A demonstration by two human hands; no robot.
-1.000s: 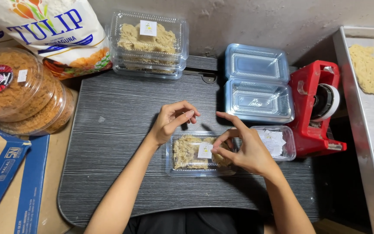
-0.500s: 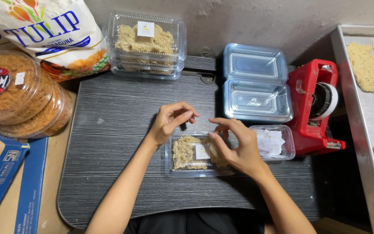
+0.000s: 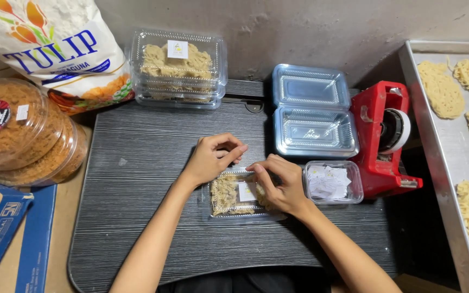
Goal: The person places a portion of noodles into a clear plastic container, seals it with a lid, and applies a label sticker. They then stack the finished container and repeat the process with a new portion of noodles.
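Right hand [image 3: 280,184] lowered onto noodle box [image 3: 234,194]; left hand [image 3: 213,157] curled, touching rim.

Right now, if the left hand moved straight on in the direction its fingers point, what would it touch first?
The left hand points right, slightly away from the person. It would probably first meet the open empty clear container, though height is hard to judge; the right hand lies just nearer.

Where things lay on the dark ribbed tabletop [image 3: 137,163]

We saw the clear noodle-filled box [image 3: 234,196] near the front, under both hands; right of it sat the small tub of paper slips [image 3: 332,182], then the red tape dispenser [image 3: 384,138]; behind, the open empty clear box [image 3: 313,114]; far left, stacked filled boxes [image 3: 177,68].
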